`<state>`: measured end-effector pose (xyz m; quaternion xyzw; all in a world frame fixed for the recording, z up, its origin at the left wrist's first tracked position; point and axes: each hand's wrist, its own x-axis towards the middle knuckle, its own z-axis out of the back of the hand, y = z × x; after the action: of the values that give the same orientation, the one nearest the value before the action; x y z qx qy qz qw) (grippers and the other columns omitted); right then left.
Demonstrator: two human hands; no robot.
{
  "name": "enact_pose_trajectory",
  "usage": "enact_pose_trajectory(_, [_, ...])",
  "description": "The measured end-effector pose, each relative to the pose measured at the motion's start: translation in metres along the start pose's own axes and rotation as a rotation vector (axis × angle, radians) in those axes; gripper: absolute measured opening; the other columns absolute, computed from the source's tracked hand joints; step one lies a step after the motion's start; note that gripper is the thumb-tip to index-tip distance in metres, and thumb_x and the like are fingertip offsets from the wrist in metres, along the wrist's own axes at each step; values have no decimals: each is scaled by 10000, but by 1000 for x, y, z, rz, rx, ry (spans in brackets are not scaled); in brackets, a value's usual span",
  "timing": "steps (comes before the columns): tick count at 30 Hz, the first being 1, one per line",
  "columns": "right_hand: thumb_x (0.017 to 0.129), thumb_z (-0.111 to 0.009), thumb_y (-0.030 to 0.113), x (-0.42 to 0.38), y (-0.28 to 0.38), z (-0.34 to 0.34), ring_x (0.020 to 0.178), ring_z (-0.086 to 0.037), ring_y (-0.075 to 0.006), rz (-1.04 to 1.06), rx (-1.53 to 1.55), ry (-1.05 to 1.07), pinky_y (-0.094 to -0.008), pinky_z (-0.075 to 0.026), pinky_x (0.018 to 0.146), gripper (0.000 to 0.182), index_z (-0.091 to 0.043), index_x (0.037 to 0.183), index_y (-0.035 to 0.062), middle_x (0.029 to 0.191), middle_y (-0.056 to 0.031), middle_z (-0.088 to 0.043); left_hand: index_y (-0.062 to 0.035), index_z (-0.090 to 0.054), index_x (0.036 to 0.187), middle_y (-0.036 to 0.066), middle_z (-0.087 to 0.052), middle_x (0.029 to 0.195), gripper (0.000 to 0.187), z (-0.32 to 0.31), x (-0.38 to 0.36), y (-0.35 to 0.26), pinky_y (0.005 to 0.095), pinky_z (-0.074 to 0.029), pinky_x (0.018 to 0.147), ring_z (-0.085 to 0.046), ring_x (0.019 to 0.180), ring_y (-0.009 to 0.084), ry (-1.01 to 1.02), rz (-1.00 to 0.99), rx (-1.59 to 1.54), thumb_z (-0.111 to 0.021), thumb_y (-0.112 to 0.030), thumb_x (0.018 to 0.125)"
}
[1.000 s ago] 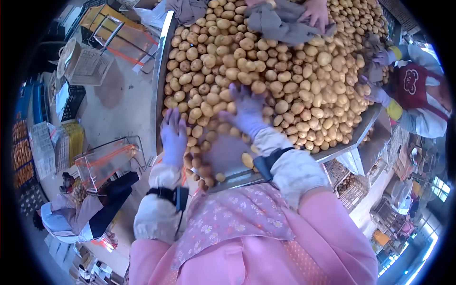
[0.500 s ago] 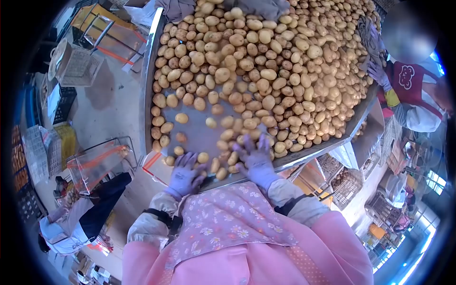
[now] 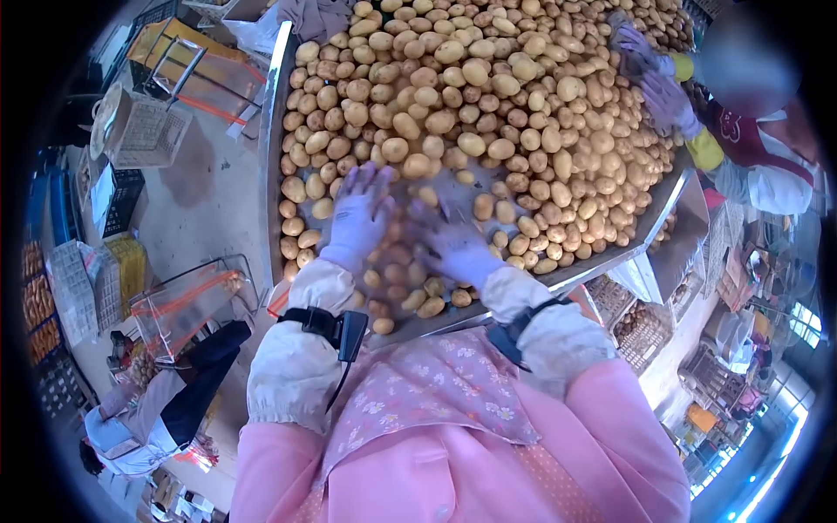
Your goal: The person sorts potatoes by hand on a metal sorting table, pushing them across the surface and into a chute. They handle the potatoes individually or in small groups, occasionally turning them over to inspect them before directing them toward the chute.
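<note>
A big pile of potatoes covers most of a metal sorting table. In a lavender glove, my left hand lies at the near edge of the pile, fingers stretched forward and touching potatoes. My right hand, gloved alike, is slightly blurred; its fingers are apart and point left and forward over the metal surface. Between and below both hands sits a loose group of potatoes, some smeared by motion. Neither hand is closed around a potato.
Across the table at right, a co-worker's gloved hands rest on the pile. A grey cloth lies at the far left corner. Crates and a trolley stand on the floor at left, near a bending person.
Both my hands have moved forward from the table's near edge, the left one farther. Potatoes around them have shifted. The co-worker's hands have moved farther over the pile.
</note>
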<state>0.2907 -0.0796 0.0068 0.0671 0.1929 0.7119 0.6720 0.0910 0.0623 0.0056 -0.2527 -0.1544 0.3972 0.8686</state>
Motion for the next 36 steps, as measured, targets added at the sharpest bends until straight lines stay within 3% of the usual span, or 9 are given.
enact_pose_trajectory(9, [914,-643,348,-92,1,13,1241,-550,-300,-145,-195,-82,-471,-450,1031,376,-647,1250,180,1307,-48,-592,-122,-565,1428,139,-517,1492,526,31,-131,27,548,-333,1156,-439,1381,423,180,-4,142,-616,-163,906])
enact_pose_trajectory(11, [923,-612,280,-61,55,0,1130,-611,-264,-243,917,124,-437,-468,976,284,-678,1185,195,1145,-26,-644,-100,-572,1411,162,-527,1468,516,35,-152,9,502,-414,1107,-510,1313,418,25,98,188,-613,-136,897])
enact_pose_trajectory(14, [924,-599,225,-41,90,-46,1096,-640,-230,546,336,-68,-406,-478,949,216,-718,1104,209,1067,-20,-687,-85,-597,1377,191,-546,1433,480,60,-160,-32,479,-497,1009,-586,1221,427,683,414,102,-590,-75,897])
enact_pose_trajectory(16, [930,-586,190,-28,101,-45,1112,-645,-217,373,-67,380,-413,-493,926,199,-732,1063,217,1076,-46,-703,-89,-605,1364,188,-562,1409,474,42,-194,-28,467,-518,974,-612,1179,417,560,242,16,-592,-75,890])
enact_pose_trajectory(21, [946,-589,215,-42,75,-21,1119,-651,-240,-20,-89,420,-443,-514,904,170,-711,1061,187,1156,-73,-687,-111,-548,1407,162,-583,1363,541,22,-203,-24,457,-539,932,-621,1167,399,468,38,-39,-608,-73,871])
enact_pose_trajectory(30, [998,-621,358,-129,64,-12,1230,-588,-296,-297,511,-202,-399,-493,1030,463,-572,1421,177,1442,-121,-537,-40,-601,1303,214,-607,1326,368,-2,-165,-23,406,-532,938,-660,1151,319,31,371,-415,-564,-14,937])
enact_pose_trajectory(31, [1019,-603,372,-128,78,2,1212,-586,-254,-511,1101,-205,-377,-494,1020,470,-554,1436,159,1416,-108,-550,-21,-562,1353,229,-610,1317,374,-5,-163,-37,376,-518,950,-655,1141,268,222,440,-551,-564,-55,981])
enact_pose_trajectory(33, [1060,-573,361,-131,91,-13,1115,-589,-164,-648,1875,-245,-327,-502,964,451,-542,1434,111,1255,-70,-618,-80,-600,1315,235,-671,1157,373,-22,-159,-86,463,-531,917,-667,1077,390,248,81,-577,-613,-178,955])
enact_pose_trajectory(36, [1061,-575,282,-161,42,-40,1025,-625,-150,-697,1554,-214,-304,-529,849,438,-550,1415,26,1267,-59,-636,-129,-558,1384,225,-648,1219,494,-6,-128,-125,458,-546,898,-675,1077,368,449,-139,-400,-660,-228,911])
